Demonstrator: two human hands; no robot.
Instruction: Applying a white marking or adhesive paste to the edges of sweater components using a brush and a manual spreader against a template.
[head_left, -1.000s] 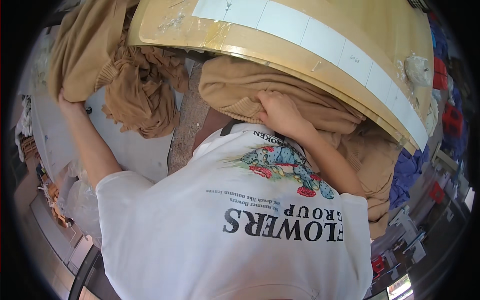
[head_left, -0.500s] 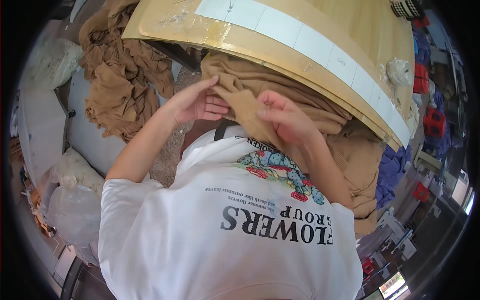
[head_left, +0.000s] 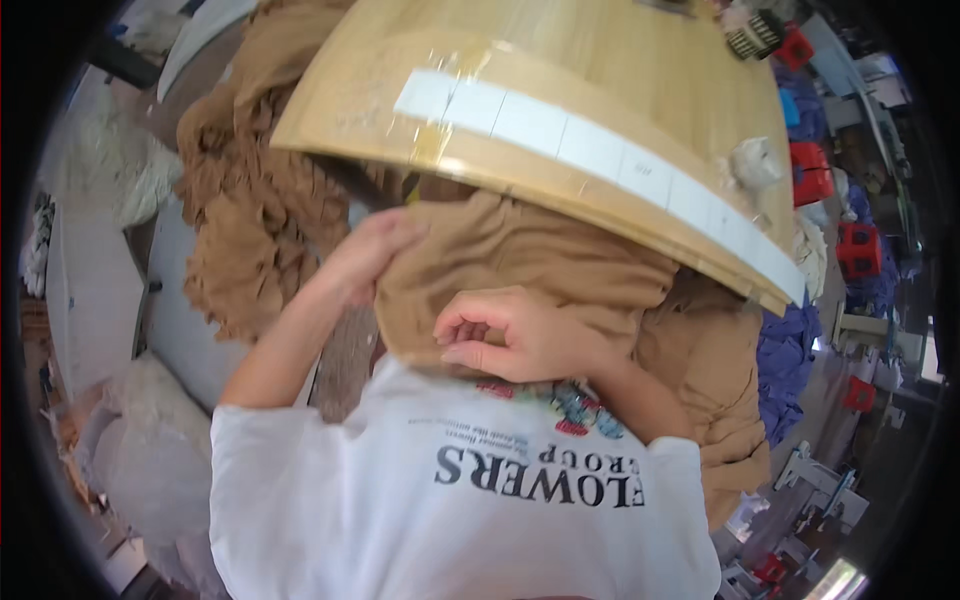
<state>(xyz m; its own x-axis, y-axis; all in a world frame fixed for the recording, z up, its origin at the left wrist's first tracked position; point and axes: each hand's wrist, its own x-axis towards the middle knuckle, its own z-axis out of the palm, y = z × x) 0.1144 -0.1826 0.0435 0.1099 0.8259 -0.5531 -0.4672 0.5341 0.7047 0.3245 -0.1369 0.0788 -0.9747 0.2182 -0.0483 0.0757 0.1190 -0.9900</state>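
Note:
A brown knit garment (head_left: 560, 255) lies bunched across my lap, and its far part passes under the table's edge. At its left edge my left hand (head_left: 375, 255) is closed on the cloth; the fingers are somewhat blurred. My right hand (head_left: 525, 335) hovers or rests over the near part of the garment, I cannot tell which. Its fingers are curled loosely toward the thumb, and no cloth shows between them.
The wooden table (head_left: 600, 70) curves ahead, with a white paper strip (head_left: 530, 120) taped along its edge. A heap of brown knits (head_left: 250, 230) lies at left, more brown cloth (head_left: 710, 380) at right, beside purple cloth (head_left: 785, 370). Plastic-wrapped bundles (head_left: 150, 430) sit lower left.
The narrow piece of cloth held between both hands is no longer stretched out; a broader part now covers my lap. My right hand has moved left and nearer me, and its fingers have curled.

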